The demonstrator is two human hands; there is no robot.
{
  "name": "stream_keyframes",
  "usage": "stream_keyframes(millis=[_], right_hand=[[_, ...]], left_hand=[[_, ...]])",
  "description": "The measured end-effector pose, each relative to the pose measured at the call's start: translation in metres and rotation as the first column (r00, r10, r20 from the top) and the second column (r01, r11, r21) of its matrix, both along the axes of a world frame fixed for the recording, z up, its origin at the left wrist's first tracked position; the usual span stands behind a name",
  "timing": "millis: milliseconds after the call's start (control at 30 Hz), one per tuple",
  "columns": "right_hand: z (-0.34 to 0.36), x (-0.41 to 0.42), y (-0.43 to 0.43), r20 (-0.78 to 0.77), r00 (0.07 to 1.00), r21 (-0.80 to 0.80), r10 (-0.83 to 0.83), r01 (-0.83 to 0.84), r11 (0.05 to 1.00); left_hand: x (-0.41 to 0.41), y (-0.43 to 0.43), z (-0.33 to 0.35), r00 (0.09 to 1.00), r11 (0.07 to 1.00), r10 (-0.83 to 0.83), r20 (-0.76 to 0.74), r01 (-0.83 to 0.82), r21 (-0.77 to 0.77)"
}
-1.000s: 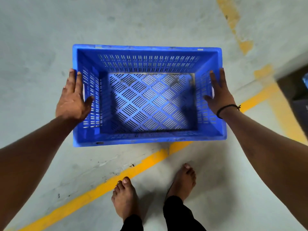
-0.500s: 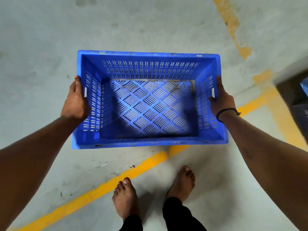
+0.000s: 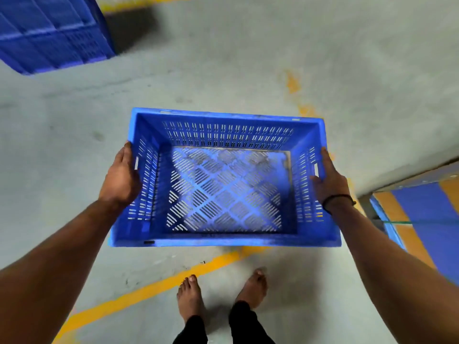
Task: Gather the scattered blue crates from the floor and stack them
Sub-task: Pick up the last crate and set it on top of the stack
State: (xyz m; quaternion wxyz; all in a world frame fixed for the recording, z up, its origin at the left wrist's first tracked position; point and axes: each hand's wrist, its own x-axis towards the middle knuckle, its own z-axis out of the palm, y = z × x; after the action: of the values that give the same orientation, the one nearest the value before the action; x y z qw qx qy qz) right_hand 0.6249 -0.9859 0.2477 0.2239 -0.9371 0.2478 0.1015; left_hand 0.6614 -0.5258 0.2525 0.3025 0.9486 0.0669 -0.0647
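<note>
A blue perforated crate (image 3: 223,238) hangs in the air in front of me, open side up and empty. My left hand (image 3: 121,178) grips its left short wall at the handle slot, fingers hidden under the rim. My right hand (image 3: 327,181), with a black band at the wrist, grips the right short wall the same way. More blue crates (image 3: 49,33) stand at the top left corner, blurred.
Grey concrete floor with a yellow painted line (image 3: 139,292) runs under the crate and past my bare feet (image 3: 190,297). At the right edge lies a blue and orange flat object (image 3: 422,214) by a raised kerb.
The crate has been lifted higher off the floor in both hands. The view has swung, bringing the blue crates at top left and the blue and orange object at right into sight.
</note>
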Motion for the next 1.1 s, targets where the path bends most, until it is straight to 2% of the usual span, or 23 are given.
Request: stream_keyframes(millis=[33, 167, 300, 433, 567, 667, 833, 1000, 1100], right_hand=[[0.025, 0.0, 0.006, 0.021, 1.0, 0.01, 0.004, -0.004, 1.0], [0.137, 0.005, 0.043, 0.084, 0.996, 0.04, 0.008, -0.011, 0.999], [0.215, 0.021, 0.09, 0.182, 0.983, 0.055, 0.036, -0.047, 0.997], [0.275, 0.045, 0.134, 0.248, 0.967, 0.084, 0.055, -0.078, 0.993], [0.312, 0.077, 0.17, 0.294, 0.95, 0.067, 0.106, -0.131, 0.989], [0.332, 0.103, 0.192, 0.298, 0.945, 0.076, 0.137, -0.166, 0.983], [0.359, 0.167, 0.229, 0.278, 0.94, 0.076, 0.196, -0.225, 0.971], [0.379, 0.246, 0.274, 0.244, 0.944, 0.091, 0.224, -0.252, 0.963], [0.397, 0.298, 0.308, 0.246, 0.921, 0.058, 0.301, -0.324, 0.944]], left_hand=[[0.004, -0.005, 0.018, 1.0, 0.998, 0.0, -0.025, -0.001, -0.056], [0.007, 0.042, 0.127, 0.995, 0.988, 0.096, 0.014, -0.093, -0.122], [0.01, 0.089, 0.218, 0.991, 0.992, 0.078, 0.109, -0.066, -0.11], [0.024, 0.133, 0.28, 0.977, 0.986, 0.148, 0.152, -0.134, -0.099], [0.049, 0.178, 0.308, 0.963, 0.981, 0.191, 0.191, -0.179, -0.08], [0.068, 0.208, 0.32, 0.962, 0.974, 0.21, 0.176, -0.191, -0.122], [0.112, 0.252, 0.34, 0.972, 0.982, 0.186, 0.141, -0.189, 0.009], [0.171, 0.296, 0.371, 0.971, 0.982, 0.186, 0.149, -0.19, 0.013], [0.204, 0.325, 0.397, 0.966, 0.972, 0.213, 0.144, -0.224, 0.069]])
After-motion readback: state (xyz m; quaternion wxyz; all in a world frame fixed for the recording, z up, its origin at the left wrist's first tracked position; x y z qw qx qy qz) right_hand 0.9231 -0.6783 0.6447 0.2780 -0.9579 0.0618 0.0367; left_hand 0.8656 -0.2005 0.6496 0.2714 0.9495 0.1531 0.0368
